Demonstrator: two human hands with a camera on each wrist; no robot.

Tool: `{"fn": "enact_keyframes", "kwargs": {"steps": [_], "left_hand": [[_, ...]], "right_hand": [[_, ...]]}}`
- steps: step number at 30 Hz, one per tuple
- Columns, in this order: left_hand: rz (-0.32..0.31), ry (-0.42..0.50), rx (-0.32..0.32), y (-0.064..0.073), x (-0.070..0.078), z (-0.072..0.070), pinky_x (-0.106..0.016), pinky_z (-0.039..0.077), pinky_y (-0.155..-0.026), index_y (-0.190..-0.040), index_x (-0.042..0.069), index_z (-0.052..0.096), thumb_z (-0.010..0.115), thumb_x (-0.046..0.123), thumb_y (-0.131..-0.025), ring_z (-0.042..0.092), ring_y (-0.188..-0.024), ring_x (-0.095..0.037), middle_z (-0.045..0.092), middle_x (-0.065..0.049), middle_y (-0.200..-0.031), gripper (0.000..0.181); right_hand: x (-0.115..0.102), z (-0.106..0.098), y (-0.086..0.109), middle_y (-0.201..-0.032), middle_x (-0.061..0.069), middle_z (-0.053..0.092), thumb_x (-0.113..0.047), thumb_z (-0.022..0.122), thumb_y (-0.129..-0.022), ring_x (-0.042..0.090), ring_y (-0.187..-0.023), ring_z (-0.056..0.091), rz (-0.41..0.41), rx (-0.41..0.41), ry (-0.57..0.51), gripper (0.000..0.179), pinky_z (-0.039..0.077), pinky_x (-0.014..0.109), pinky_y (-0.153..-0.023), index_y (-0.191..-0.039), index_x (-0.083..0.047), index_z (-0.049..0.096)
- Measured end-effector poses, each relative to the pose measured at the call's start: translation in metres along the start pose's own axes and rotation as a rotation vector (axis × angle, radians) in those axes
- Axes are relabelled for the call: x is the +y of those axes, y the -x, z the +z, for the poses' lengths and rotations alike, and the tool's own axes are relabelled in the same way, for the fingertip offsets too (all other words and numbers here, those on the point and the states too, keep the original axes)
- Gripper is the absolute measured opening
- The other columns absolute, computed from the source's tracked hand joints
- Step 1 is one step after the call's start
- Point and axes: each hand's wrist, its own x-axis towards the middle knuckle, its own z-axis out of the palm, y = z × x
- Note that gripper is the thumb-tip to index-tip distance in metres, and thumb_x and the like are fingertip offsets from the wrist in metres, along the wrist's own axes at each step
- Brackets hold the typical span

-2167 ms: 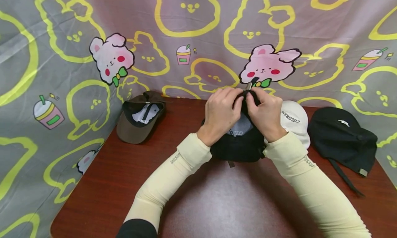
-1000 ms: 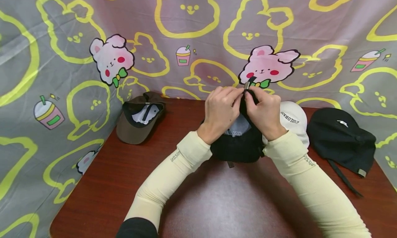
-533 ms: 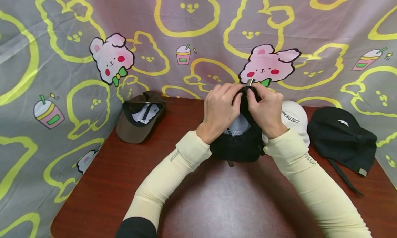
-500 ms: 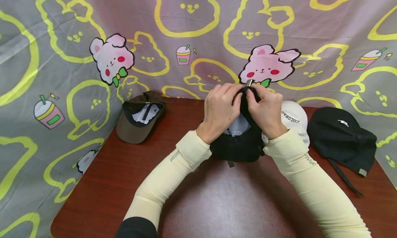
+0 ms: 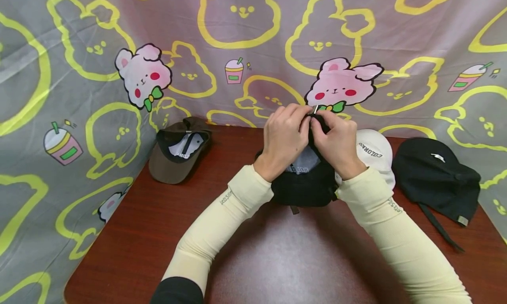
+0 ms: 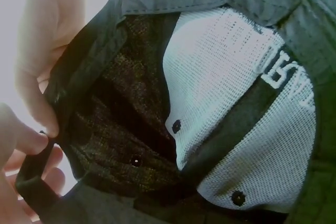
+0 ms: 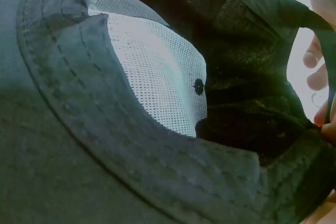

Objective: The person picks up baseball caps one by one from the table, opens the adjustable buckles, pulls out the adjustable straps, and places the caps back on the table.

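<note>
A black cap (image 5: 303, 189) is held up over the table, its inside facing me. White mesh lining (image 6: 215, 61) with raised lettering shows inside it. My left hand (image 5: 283, 139) and right hand (image 5: 338, 141) meet at the cap's back strap (image 6: 37, 179), thumbs and fingertips pinching it from either side. A small metal buckle (image 5: 315, 109) peeks out between the fingertips. The strap arches over an opening at the back of the cap, seen in the right wrist view. What each fingertip does at the buckle is partly hidden.
A brown cap (image 5: 170, 163) lies inside-up at the back left of the wooden table (image 5: 158, 233). Right of my hands sit a white cap (image 5: 376, 152) and a black cap (image 5: 431, 176) with a dangling strap. A patterned cloth (image 5: 253, 53) hangs behind.
The dark strap end that stuck up past the buckle earlier no longer shows. The buckle has tilted and sits slightly lower between the fingertips. The cap stays in nearly the same place.
</note>
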Motion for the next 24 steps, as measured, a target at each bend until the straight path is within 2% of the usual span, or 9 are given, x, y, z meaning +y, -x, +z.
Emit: {"fn": "enact_keyframes", "kwargs": {"steps": [9, 14, 24], "left_hand": [[-0.009, 0.008, -0.024, 0.0006, 0.0006, -0.0016, -0.028, 0.055, -0.078, -0.104, 0.015, 0.077, 0.059, 0.02, -0.098, 0.068, -0.088, -0.017, 0.075, 0.0, -0.1, 0.02], [-0.007, 0.01, -0.027, 0.0002, 0.0003, -0.0019, -0.028, 0.054, -0.078, -0.105, 0.014, 0.076, 0.059, 0.02, -0.098, 0.068, -0.088, -0.016, 0.074, 0.0, -0.1, 0.02], [-0.014, 0.026, -0.029, 0.002, -0.0005, -0.0027, -0.027, 0.055, -0.078, -0.102, 0.014, 0.077, 0.059, 0.02, -0.098, 0.068, -0.088, -0.016, 0.074, 0.0, -0.099, 0.019]], "right_hand": [[0.0006, 0.0, 0.0012, -0.087, 0.022, 0.075, -0.009, 0.066, -0.089, 0.037, -0.071, 0.072, 0.004, -0.016, 0.008, 0.018, 0.057, 0.05, -0.07, -0.097, 0.006, 0.074], [0.0008, 0.0015, 0.0025, -0.09, 0.022, 0.075, -0.009, 0.068, -0.089, 0.037, -0.074, 0.072, 0.001, 0.0, 0.006, 0.018, 0.057, 0.05, -0.072, -0.098, 0.004, 0.075], [0.0017, 0.0027, 0.0054, -0.081, 0.02, 0.075, -0.013, 0.064, -0.093, 0.035, -0.063, 0.069, -0.065, 0.013, 0.036, 0.019, 0.055, 0.046, -0.061, -0.094, 0.002, 0.075]]}}
